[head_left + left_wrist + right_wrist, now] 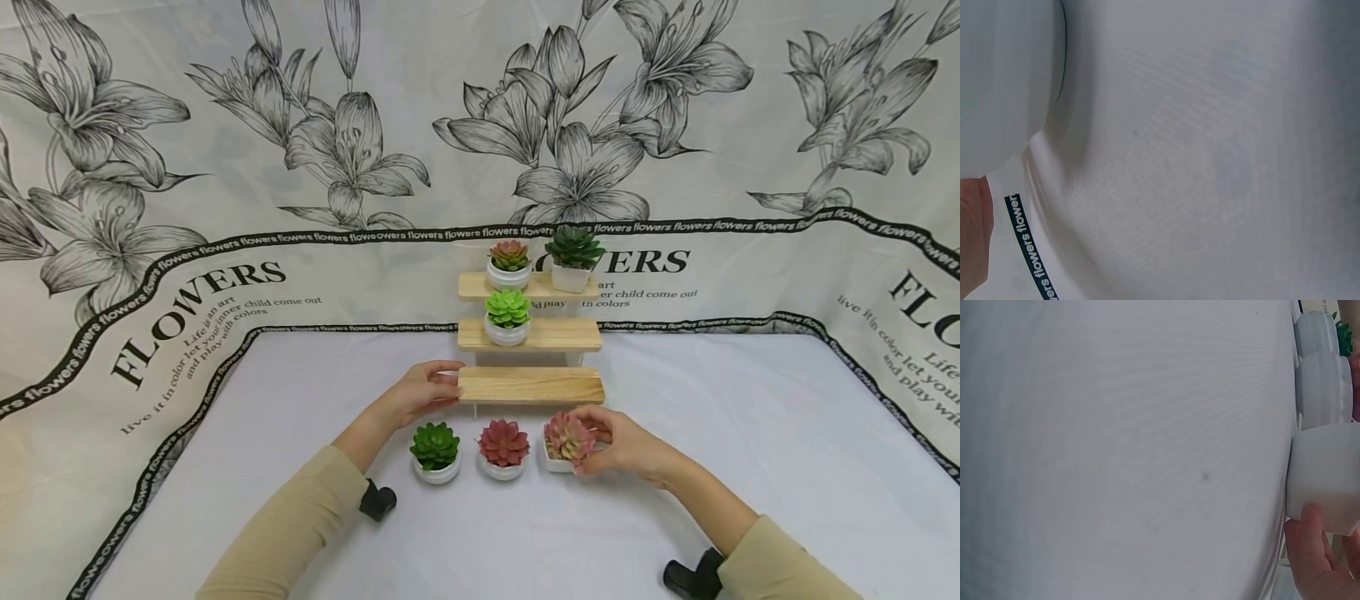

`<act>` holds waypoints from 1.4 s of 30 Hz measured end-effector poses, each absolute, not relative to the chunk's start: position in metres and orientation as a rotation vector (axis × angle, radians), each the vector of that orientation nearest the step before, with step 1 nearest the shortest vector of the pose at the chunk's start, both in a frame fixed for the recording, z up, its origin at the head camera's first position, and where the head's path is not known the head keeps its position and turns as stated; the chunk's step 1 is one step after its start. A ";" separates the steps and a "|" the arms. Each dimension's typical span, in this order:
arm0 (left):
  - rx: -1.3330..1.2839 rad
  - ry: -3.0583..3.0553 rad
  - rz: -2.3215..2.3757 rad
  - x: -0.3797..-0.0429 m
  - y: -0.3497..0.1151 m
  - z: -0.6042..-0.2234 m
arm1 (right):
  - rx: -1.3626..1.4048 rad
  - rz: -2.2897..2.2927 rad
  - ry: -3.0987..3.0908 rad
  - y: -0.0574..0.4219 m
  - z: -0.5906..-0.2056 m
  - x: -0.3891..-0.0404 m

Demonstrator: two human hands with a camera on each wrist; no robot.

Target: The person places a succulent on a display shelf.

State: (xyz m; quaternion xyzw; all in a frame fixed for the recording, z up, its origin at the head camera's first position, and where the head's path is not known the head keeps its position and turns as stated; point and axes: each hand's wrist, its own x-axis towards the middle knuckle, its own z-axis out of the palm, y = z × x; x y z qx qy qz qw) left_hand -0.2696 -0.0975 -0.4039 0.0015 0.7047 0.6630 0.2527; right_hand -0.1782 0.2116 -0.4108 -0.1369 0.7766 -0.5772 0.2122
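At the left end of the lowest board of a tiered wooden plant stand, my left hand holds the board's edge, thumb in front. My right hand grips a pink potted succulent from its right side. In the right wrist view, fingertips press on its white pot, which stands on the cloth. Left of it are a red succulent and a green succulent, both in round white pots. The left wrist view shows only a sliver of my left hand beside a white pot.
The stand's middle board carries a light green succulent. On its top board sit a red-green succulent and a dark green one. White cloth covers the table, and a flower-printed curtain hangs behind.
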 end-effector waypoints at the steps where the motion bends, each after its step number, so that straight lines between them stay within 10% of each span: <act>1: 0.002 1.917 1.803 -0.269 -0.097 -0.404 | -0.378 -1.597 2.165 0.212 -0.411 -0.178; 42: 0.032 1.898 1.819 -0.271 -0.099 -0.407 | -0.333 -1.609 2.256 0.221 -0.382 -0.178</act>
